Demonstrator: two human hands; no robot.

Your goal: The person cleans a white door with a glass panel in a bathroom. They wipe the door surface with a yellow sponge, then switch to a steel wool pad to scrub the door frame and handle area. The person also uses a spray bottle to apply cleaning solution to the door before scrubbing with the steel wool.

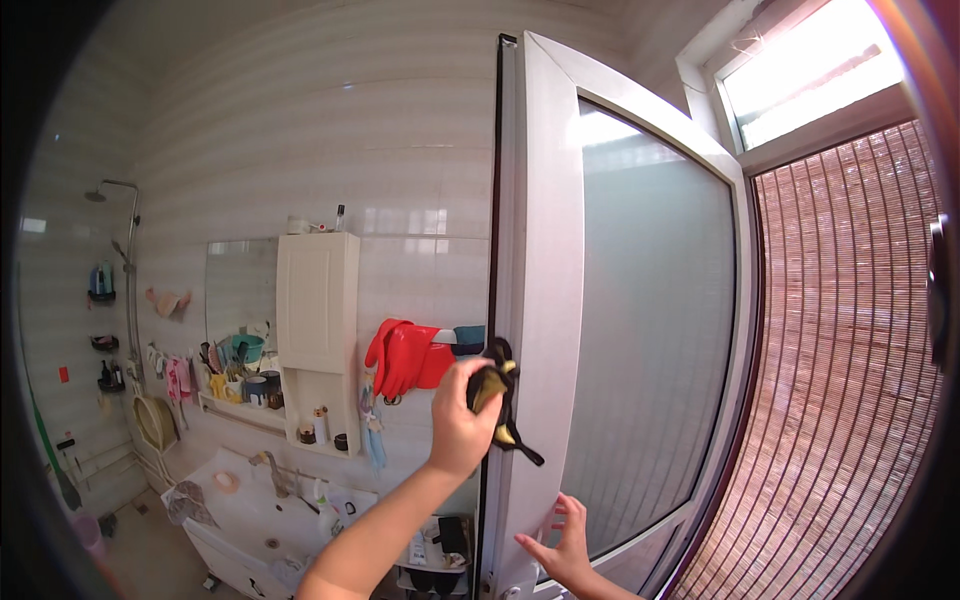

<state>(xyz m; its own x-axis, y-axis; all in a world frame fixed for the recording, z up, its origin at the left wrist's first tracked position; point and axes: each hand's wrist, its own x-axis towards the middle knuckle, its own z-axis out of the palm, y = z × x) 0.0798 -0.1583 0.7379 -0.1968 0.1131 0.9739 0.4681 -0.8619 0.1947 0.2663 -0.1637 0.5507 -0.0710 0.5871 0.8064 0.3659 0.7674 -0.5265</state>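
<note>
My left hand (464, 425) is closed around a bunched black and yellow cloth (492, 392), pressing it to the edge of a white-framed door (548, 300) with a frosted glass panel. A black strap-like end of the cloth hangs down across the frame. Lower on the same door, my right hand (566, 552) touches the frame with thumb and fingers apart; part of its palm side is hidden. Just behind the left hand, red rubber gloves (402, 358) hang on the tiled wall.
A white sink (262, 515) with a tap (268, 470) stands at the lower left. Above it are a mirror (240, 290) and a cream cabinet (318, 300). A shower (128, 220) is at the far left. A woven blind (840, 350) covers the doorway on the right.
</note>
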